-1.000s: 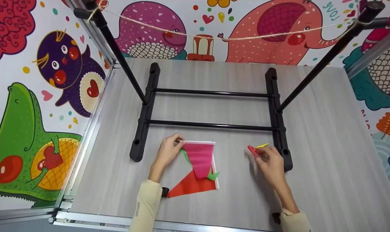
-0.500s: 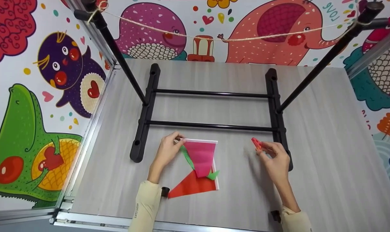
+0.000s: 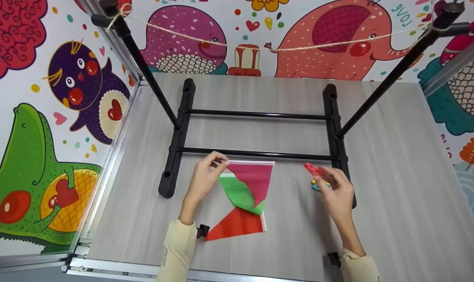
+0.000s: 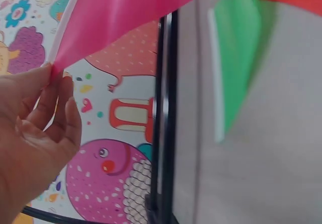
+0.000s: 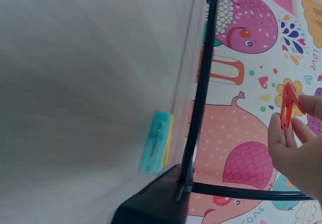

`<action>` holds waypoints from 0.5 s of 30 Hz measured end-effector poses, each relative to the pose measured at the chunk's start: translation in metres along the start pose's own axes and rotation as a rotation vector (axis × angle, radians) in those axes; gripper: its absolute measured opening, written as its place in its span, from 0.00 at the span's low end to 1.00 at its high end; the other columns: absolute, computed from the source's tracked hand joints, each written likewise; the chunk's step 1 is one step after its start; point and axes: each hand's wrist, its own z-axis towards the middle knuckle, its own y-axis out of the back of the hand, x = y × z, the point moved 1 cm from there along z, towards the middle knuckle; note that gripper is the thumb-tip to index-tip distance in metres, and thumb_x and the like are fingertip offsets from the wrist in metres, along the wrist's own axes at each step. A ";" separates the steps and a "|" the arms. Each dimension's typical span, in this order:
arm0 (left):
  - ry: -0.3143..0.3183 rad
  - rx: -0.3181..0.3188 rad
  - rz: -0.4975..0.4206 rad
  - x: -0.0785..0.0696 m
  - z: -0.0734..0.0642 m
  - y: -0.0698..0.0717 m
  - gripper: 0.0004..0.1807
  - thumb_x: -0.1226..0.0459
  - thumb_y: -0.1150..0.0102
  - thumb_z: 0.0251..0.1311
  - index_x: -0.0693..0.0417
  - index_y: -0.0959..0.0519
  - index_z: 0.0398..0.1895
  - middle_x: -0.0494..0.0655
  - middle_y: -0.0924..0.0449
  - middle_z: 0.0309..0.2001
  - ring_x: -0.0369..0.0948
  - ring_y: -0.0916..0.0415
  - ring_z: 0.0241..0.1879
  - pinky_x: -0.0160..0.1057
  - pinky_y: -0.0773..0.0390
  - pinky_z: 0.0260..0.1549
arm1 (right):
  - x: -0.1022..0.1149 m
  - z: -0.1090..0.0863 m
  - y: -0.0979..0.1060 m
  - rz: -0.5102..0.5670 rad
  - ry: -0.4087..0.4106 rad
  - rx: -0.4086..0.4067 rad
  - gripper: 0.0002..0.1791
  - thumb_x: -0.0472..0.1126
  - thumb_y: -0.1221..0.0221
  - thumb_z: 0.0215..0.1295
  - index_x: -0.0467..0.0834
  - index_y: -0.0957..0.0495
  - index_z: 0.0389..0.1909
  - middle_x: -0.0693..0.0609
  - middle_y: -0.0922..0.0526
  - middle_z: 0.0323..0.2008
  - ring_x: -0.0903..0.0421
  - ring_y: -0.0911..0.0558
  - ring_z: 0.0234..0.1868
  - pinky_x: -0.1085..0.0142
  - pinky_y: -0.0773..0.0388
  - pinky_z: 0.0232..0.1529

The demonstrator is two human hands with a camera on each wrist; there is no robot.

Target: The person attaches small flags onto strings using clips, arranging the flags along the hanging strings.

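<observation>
My left hand pinches the top left corner of a pink pennant flag, which has a white strip along its top edge. Raised off the table, the flag partly covers a green pennant flag. Under the green one lies a red pennant flag. My right hand pinches a red clothespin between thumb and fingers. A blue clothespin and a yellow clothespin lie together on the table below it, partly hidden by the right hand in the head view.
A black rack stands on the table, with two crossbars and feet. Its two uprights carry a string tied across the top. Printed panels enclose the back and sides.
My left hand has lifted the pink flag up and away, uncovering more of the green flag. The right hand has raised the red clothespin, and the blue and yellow ones now show on the table.
</observation>
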 end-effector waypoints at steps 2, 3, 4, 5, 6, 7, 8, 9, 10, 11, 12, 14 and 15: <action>-0.017 -0.016 -0.019 -0.007 0.001 0.000 0.05 0.66 0.34 0.69 0.59 0.16 0.41 0.45 0.14 0.38 0.44 0.19 0.41 0.39 0.22 0.43 | 0.003 0.001 -0.001 0.005 0.023 -0.006 0.15 0.14 0.38 0.59 0.18 0.21 0.49 0.26 0.22 0.43 0.59 0.17 0.43 0.74 0.21 0.49; -0.026 -0.023 -0.026 -0.010 0.002 -0.001 0.05 0.66 0.34 0.69 0.59 0.16 0.41 0.45 0.14 0.38 0.44 0.19 0.41 0.39 0.22 0.44 | 0.004 0.002 -0.001 0.006 0.028 -0.012 0.15 0.14 0.38 0.59 0.18 0.21 0.48 0.26 0.21 0.43 0.59 0.17 0.43 0.74 0.21 0.48; -0.034 -0.031 -0.030 -0.013 0.003 -0.001 0.05 0.66 0.33 0.68 0.59 0.16 0.41 0.45 0.14 0.37 0.43 0.19 0.41 0.38 0.22 0.44 | 0.004 0.002 -0.001 0.006 0.030 -0.019 0.15 0.14 0.38 0.59 0.18 0.21 0.48 0.26 0.21 0.42 0.58 0.17 0.42 0.75 0.21 0.48; -0.042 -0.039 -0.034 -0.016 0.004 -0.001 0.04 0.66 0.33 0.68 0.58 0.16 0.41 0.45 0.14 0.37 0.43 0.20 0.40 0.38 0.22 0.44 | 0.004 0.003 -0.001 0.003 0.028 -0.027 0.16 0.15 0.37 0.59 0.18 0.21 0.49 0.26 0.21 0.42 0.58 0.17 0.42 0.74 0.21 0.47; -0.051 -0.047 -0.036 -0.019 0.005 -0.001 0.04 0.66 0.33 0.68 0.58 0.16 0.41 0.45 0.14 0.37 0.43 0.20 0.40 0.38 0.22 0.43 | 0.004 0.003 -0.001 -0.005 0.025 -0.035 0.16 0.15 0.37 0.58 0.18 0.21 0.49 0.26 0.21 0.42 0.57 0.17 0.42 0.74 0.21 0.47; -0.060 -0.055 -0.036 -0.021 0.006 0.000 0.04 0.66 0.33 0.67 0.59 0.15 0.40 0.45 0.14 0.36 0.43 0.20 0.39 0.38 0.22 0.43 | 0.002 0.004 -0.001 -0.012 0.025 -0.041 0.17 0.15 0.36 0.57 0.19 0.21 0.49 0.27 0.21 0.42 0.56 0.17 0.41 0.73 0.20 0.48; -0.067 -0.064 -0.037 -0.024 0.006 0.000 0.04 0.66 0.32 0.67 0.59 0.15 0.40 0.45 0.14 0.36 0.42 0.20 0.38 0.38 0.22 0.43 | 0.000 0.005 0.000 -0.019 0.023 -0.048 0.18 0.14 0.35 0.56 0.19 0.21 0.49 0.27 0.21 0.42 0.55 0.17 0.41 0.73 0.20 0.48; -0.074 -0.074 -0.038 -0.026 0.007 0.000 0.04 0.67 0.32 0.67 0.59 0.15 0.40 0.45 0.14 0.35 0.42 0.20 0.37 0.37 0.22 0.42 | -0.003 0.005 0.000 -0.025 0.022 -0.052 0.19 0.14 0.35 0.56 0.20 0.21 0.50 0.28 0.20 0.42 0.54 0.17 0.42 0.72 0.20 0.48; -0.081 -0.084 -0.040 -0.028 0.008 0.000 0.04 0.67 0.32 0.67 0.60 0.15 0.40 0.46 0.14 0.35 0.42 0.20 0.36 0.37 0.22 0.41 | -0.006 0.005 0.001 -0.032 0.023 -0.053 0.20 0.14 0.34 0.55 0.21 0.21 0.50 0.29 0.20 0.43 0.54 0.17 0.42 0.72 0.20 0.49; -0.085 -0.093 -0.046 -0.030 0.009 0.001 0.04 0.68 0.32 0.66 0.60 0.15 0.39 0.46 0.14 0.34 0.42 0.20 0.36 0.37 0.23 0.41 | -0.008 0.006 0.002 -0.038 0.024 -0.054 0.21 0.15 0.33 0.55 0.21 0.21 0.51 0.30 0.20 0.43 0.54 0.17 0.43 0.72 0.20 0.49; -0.088 -0.102 -0.051 -0.032 0.009 0.001 0.04 0.68 0.32 0.66 0.61 0.15 0.39 0.46 0.14 0.34 0.42 0.21 0.35 0.36 0.23 0.40 | -0.010 0.006 0.003 -0.043 0.024 -0.053 0.22 0.15 0.33 0.55 0.22 0.21 0.52 0.31 0.19 0.44 0.55 0.17 0.43 0.72 0.20 0.49; -0.094 -0.117 -0.064 -0.036 0.010 0.002 0.04 0.68 0.32 0.66 0.61 0.15 0.39 0.47 0.14 0.34 0.41 0.21 0.34 0.35 0.23 0.39 | -0.013 0.007 0.004 -0.042 0.023 -0.050 0.23 0.16 0.32 0.55 0.24 0.21 0.54 0.33 0.18 0.45 0.58 0.17 0.42 0.73 0.20 0.48; -0.097 -0.124 -0.067 -0.038 0.011 0.002 0.04 0.69 0.32 0.66 0.61 0.15 0.39 0.47 0.14 0.33 0.41 0.21 0.34 0.35 0.24 0.39 | -0.013 0.007 0.005 -0.034 0.021 -0.047 0.24 0.17 0.32 0.55 0.25 0.21 0.55 0.33 0.18 0.45 0.59 0.17 0.42 0.74 0.20 0.47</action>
